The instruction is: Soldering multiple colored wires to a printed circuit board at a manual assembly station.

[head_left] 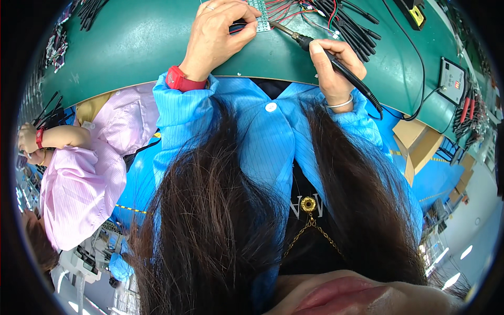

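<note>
My right hand (338, 71) is wrapped round the black handle of a soldering iron (355, 82). Its metal tip points left and reaches the edge of a small green circuit board panel (263, 24) at the top of the view. Beside that panel my left hand (214, 37) is closed, thumb and forefinger pinching what looks like a thin wire close to the iron's tip. The fingers hide most of that wire. Red, black and white wires (283, 9) spread from the board's right side. Some dark wires (237, 26) lie under my left hand.
Bundles of black cables (357, 37) lie on the green table (126, 47) beyond my right hand. The iron's cord runs to a control box (452, 80) at right, near red-handled pliers (466, 109). A cardboard box (417, 147) stands below. A co-worker in pink (86, 184) sits left.
</note>
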A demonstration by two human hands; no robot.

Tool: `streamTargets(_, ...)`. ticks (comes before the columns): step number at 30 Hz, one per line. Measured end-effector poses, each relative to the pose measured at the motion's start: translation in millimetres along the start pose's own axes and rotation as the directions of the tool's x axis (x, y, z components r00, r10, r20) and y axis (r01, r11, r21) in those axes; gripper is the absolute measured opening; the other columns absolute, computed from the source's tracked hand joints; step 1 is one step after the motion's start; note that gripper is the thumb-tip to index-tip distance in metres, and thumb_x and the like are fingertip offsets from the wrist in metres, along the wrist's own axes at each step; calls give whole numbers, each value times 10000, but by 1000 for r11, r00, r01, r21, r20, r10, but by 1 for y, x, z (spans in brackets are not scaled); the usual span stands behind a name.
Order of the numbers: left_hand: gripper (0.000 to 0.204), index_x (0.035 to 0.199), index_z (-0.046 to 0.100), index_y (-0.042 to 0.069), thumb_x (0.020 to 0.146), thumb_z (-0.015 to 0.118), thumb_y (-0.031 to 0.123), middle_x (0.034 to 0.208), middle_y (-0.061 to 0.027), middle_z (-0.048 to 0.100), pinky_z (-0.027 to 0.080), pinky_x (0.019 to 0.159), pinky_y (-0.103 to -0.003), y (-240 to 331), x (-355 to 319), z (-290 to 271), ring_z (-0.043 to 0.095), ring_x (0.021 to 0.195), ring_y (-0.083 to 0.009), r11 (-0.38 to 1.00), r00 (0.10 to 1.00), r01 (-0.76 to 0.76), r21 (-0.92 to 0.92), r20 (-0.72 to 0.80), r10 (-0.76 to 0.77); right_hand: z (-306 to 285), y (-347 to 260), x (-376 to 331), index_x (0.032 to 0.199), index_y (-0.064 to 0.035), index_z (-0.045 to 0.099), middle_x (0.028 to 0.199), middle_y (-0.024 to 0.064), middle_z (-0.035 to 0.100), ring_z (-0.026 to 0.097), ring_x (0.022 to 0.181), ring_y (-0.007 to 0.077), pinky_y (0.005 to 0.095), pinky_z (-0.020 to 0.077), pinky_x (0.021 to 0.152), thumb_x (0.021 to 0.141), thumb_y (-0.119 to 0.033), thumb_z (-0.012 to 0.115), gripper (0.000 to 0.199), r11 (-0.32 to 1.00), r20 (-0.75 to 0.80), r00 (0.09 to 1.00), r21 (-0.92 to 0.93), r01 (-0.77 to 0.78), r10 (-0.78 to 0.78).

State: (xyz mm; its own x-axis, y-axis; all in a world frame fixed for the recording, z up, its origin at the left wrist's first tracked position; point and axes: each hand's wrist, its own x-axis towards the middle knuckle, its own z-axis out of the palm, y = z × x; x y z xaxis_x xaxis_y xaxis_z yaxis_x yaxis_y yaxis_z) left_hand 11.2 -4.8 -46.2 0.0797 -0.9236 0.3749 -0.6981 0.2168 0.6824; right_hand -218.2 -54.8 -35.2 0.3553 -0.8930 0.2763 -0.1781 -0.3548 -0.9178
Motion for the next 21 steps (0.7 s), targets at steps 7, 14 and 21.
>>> streamTargets(7,78,749,616,84,728,687,57,892,-7,716,437,919,-358,2,-6,1,633,935,-228,998,996,14,-57,-83,-19,-7,1,-5,853,19,677,738,73,689,540,547,85,189,443,529,795,-4,716,74,998,-54,996,-1,69,-69)
streamTargets(14,76,749,614,81,729,684,57,913,-24,710,439,913,-357,1,-4,3,629,925,-234,999,1000,1,-46,-25,-2,-7,5,-6,857,22,672,748,73,691,553,562,87,186,456,547,792,9,710,76,999,-8,999,13,35,-35)
streamTargets(21,77,755,617,80,729,686,60,923,-34,705,439,910,-358,4,1,-6,630,917,-234,1000,1000,-17,-6,26,17,-2,1,-3,863,21,674,738,71,685,555,566,86,186,459,550,794,7,715,82,999,2,1000,29,18,-18)
